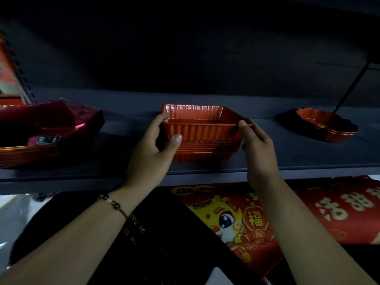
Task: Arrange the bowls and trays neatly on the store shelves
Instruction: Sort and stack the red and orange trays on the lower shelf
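Note:
A stack of red ribbed square bowls (205, 136) stands on the dark shelf (267, 159), near its front edge. My left hand (152, 153) grips the stack's left side, fingers over the rim and thumb on the front wall. On the stack's right rim corner, my right hand (257, 149) pinches the edge. A stack of larger red trays (30, 149) sits at the left with dark red wrapping in it. At the right lies a stack of scalloped red trays (329, 126).
Below the shelf lie red festive posters with a cartoon dragon (236, 221) and gold characters. A dark rod (351, 87) leans behind the scalloped trays. A slotted shelf upright (18, 73) rises at far left. The shelf's underside above is dark.

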A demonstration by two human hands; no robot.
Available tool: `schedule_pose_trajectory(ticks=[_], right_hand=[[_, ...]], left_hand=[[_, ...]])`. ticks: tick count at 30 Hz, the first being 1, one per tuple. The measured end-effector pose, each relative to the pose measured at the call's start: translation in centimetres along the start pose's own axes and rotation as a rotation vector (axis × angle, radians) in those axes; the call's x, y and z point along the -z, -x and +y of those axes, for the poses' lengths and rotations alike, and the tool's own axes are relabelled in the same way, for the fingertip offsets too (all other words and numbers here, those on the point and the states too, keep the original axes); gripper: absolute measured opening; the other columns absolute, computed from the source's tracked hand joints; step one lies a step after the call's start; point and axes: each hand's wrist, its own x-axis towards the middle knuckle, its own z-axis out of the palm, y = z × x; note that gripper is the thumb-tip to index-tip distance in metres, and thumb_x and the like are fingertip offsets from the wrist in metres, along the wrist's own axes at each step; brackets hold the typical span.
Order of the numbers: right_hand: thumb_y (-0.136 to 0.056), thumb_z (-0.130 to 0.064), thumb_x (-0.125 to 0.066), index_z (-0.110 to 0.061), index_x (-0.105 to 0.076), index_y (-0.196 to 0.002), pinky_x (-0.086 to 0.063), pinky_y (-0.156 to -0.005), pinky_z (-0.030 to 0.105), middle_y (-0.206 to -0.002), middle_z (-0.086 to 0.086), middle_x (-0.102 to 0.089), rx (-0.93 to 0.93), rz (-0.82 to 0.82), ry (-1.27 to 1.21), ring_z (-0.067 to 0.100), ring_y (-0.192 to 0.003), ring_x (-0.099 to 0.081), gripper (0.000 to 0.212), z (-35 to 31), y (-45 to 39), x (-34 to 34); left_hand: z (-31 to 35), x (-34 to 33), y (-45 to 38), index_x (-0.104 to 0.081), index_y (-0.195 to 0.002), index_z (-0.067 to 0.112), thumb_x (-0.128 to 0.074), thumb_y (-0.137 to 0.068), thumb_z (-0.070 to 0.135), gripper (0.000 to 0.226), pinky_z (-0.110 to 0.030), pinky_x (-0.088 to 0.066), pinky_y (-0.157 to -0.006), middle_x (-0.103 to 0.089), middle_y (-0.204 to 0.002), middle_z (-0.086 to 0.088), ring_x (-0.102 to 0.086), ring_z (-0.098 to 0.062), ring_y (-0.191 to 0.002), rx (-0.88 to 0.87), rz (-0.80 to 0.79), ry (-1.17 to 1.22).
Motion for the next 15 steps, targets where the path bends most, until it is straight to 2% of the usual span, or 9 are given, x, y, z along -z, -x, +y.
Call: schedule_pose_trajectory(ticks=[1,2,3,5,6,7,9,12,15], right_hand=[[-0.097,-0.027,-0.051,-0.026,-0.067,-0.1,-0.044,-0.058,0.002,-0.083,-0.018,-0.069,-0.007,0.002,-0.006,-0.016,-0.073,-0.061,0.016,0.1,-0.3,-0.1],[-0.097,-0.028,-0.051,-0.025,-0.067,-0.102,-0.046,-0.062,0.004,-0.084,-0.018,-0.069,-0.016,0.001,-0.009,-0.014,-0.076,-0.062,0.017,0.4,-0.7,-0.2],[-0.096,-0.03,-0.051,-0.023,-0.066,-0.107,-0.048,-0.068,0.01,-0.088,-0.015,-0.069,-0.029,-0.002,-0.009,-0.009,-0.081,-0.063,0.02,0.6,-1.2,-0.2],[-0.096,-0.033,-0.052,-0.018,-0.063,-0.117,-0.049,-0.073,0.019,-0.095,-0.007,-0.068,-0.056,-0.016,0.015,0.002,-0.088,-0.063,0.029,1.0,-1.7,-0.3],[-0.095,-0.033,-0.052,-0.015,-0.062,-0.117,-0.049,-0.071,0.019,-0.094,-0.005,-0.068,-0.066,-0.024,0.035,0.004,-0.086,-0.063,0.03,1.4,-2.0,-0.3],[-0.095,-0.031,-0.052,-0.015,-0.063,-0.116,-0.048,-0.068,0.017,-0.093,-0.004,-0.068,-0.081,-0.024,0.051,0.004,-0.083,-0.063,0.028,1.8,-2.2,-0.3],[-0.095,-0.027,-0.052,-0.019,-0.064,-0.111,-0.047,-0.067,0.018,-0.093,-0.003,-0.07,-0.143,-0.015,0.062,0.006,-0.084,-0.065,0.022,2.6,-2.2,-0.2],[-0.096,-0.029,-0.049,-0.028,-0.064,-0.103,-0.048,-0.071,0.024,-0.096,-0.004,-0.07,-0.192,-0.042,0.064,0.01,-0.09,-0.065,0.016,3.4,-2.1,0.0],[-0.097,-0.029,-0.049,-0.032,-0.061,-0.104,-0.049,-0.064,0.018,-0.093,-0.008,-0.07,-0.193,-0.054,0.065,0.006,-0.086,-0.065,0.014,3.4,-2.3,0.3]], left_hand=[[-0.1,-0.1,-0.1,-0.036,-0.134,0.051,-0.054,-0.093,0.049,0.045,-0.012,-0.047,-0.082,-0.05,-0.12,0.029,-0.046,0.025,-0.105,-0.009,-0.009,-0.025],[0.0,-0.1,-0.2,-0.034,-0.135,0.049,-0.052,-0.095,0.045,0.044,-0.005,-0.043,-0.071,-0.047,-0.113,0.033,-0.045,0.029,-0.095,-0.011,-0.014,-0.06],[-0.2,-0.2,-0.5,-0.033,-0.135,0.049,-0.05,-0.096,0.044,0.043,-0.006,-0.042,-0.067,-0.047,-0.113,0.032,-0.047,0.026,-0.093,-0.012,-0.018,-0.092],[-0.6,-0.2,-1.0,-0.03,-0.14,0.047,-0.048,-0.096,0.046,0.047,-0.017,-0.042,-0.072,-0.047,-0.128,0.022,-0.052,0.008,-0.104,-0.017,-0.011,-0.135],[-0.9,-0.4,-1.3,-0.031,-0.141,0.046,-0.047,-0.096,0.046,0.048,-0.021,-0.043,-0.077,-0.043,-0.139,0.015,-0.051,-0.002,-0.113,-0.011,-0.004,-0.166],[-1.3,-0.5,-1.5,-0.034,-0.14,0.043,-0.047,-0.096,0.047,0.046,-0.024,-0.041,-0.086,-0.035,-0.15,0.01,-0.047,-0.01,-0.125,0.006,0.003,-0.213],[-2.0,-1.0,-1.6,-0.038,-0.14,0.04,-0.045,-0.096,0.05,0.046,-0.028,-0.032,-0.095,-0.02,-0.159,0.008,-0.032,-0.016,-0.139,0.046,0.012,-0.298],[-3.0,-1.8,-1.6,-0.032,-0.14,0.042,-0.047,-0.095,0.049,0.048,-0.029,-0.039,-0.086,-0.035,-0.149,0.01,-0.044,-0.012,-0.124,0.049,-0.006,-0.275],[-3.4,-2.0,-2.0,-0.032,-0.139,0.041,-0.048,-0.095,0.047,0.047,-0.024,-0.039,-0.076,-0.039,-0.143,0.009,-0.048,-0.011,-0.115,0.056,0.009,-0.265]])
